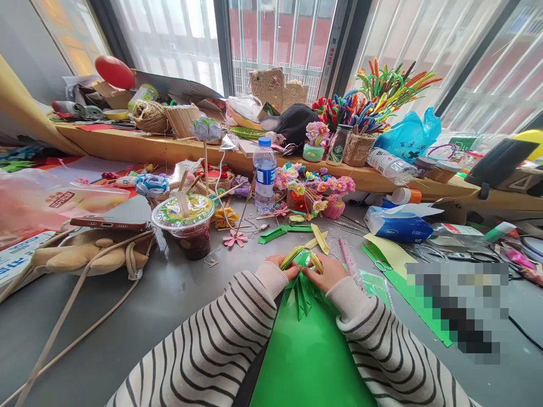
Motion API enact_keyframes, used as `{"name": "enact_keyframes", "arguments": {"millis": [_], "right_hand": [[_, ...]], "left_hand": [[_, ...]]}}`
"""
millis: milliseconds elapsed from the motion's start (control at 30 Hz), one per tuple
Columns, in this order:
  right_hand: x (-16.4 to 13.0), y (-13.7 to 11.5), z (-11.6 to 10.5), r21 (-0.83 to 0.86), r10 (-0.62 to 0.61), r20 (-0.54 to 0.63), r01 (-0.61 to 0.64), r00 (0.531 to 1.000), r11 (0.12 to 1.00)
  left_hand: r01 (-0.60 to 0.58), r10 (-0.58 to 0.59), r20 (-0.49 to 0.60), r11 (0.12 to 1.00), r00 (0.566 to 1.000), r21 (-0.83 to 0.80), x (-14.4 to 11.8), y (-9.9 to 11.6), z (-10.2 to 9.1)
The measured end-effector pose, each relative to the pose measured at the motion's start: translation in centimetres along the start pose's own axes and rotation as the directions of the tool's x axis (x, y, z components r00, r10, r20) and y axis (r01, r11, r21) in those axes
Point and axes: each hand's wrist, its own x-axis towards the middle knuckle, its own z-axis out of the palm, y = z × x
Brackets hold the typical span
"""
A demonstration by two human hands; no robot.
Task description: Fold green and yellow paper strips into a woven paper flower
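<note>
The head camera looks forward and down across the table, the bottle standing just above mid-view. It faces the windows behind the bottle. The left hand and right hand show close up, on the bottle's near side; the striped sleeves come nearest of all.

Folded paper over sheet, perhaps touching

I count my left hand and right hand, two in all; two cream sleeves with black stripes; one green-and-yellow folded paper piece; one upright clear plastic bottle with blue cap; one clear-lidded plastic cup of dark drink; one red oval balloon; one brown twine ball.
</note>
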Motion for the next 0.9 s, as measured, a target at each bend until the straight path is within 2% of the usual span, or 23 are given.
{"name": "enact_keyframes", "arguments": {"millis": [100, 200, 333, 433, 567, 900], "right_hand": [[0.1, 0.1, 0.1, 0.027, -0.005, -0.005, 0.006, 1.000, 1.000], [0.1, 0.0, 0.2, 0.034, -0.008, 0.011, 0.007, 1.000, 0.999], [-0.1, -0.4, 0.1, 0.031, -0.006, 0.018, 0.005, 1.000, 1.000], [-0.2, -0.5, 0.0, 0.044, -0.002, 0.014, 0.002, 1.000, 0.999], [-0.1, -0.5, 0.2, 0.078, -0.004, -0.010, 0.004, 1.000, 0.997], [1.0, 0.2, 0.4, 0.147, 0.034, -0.041, -0.028, 0.999, 0.989]], "left_hand": [[-0.015, 0.014, 0.010, 0.985, 1.000, 0.170, -0.2, 0.3, 0.0], [-0.029, 0.030, 0.002, 0.934, 1.000, 0.356, -0.3, 0.6, -0.3], [-0.056, 0.048, 0.029, 0.874, 0.998, 0.482, -0.4, 0.7, -0.3], [-0.061, 0.052, 0.031, 0.878, 0.998, 0.475, -0.4, 0.8, -0.2], [-0.003, 0.005, -0.005, 0.906, 1.000, 0.423, -0.4, 1.0, 0.0], [0.033, -0.012, -0.083, 0.963, 0.997, 0.267, 1.1, 0.4, 0.4]]}}
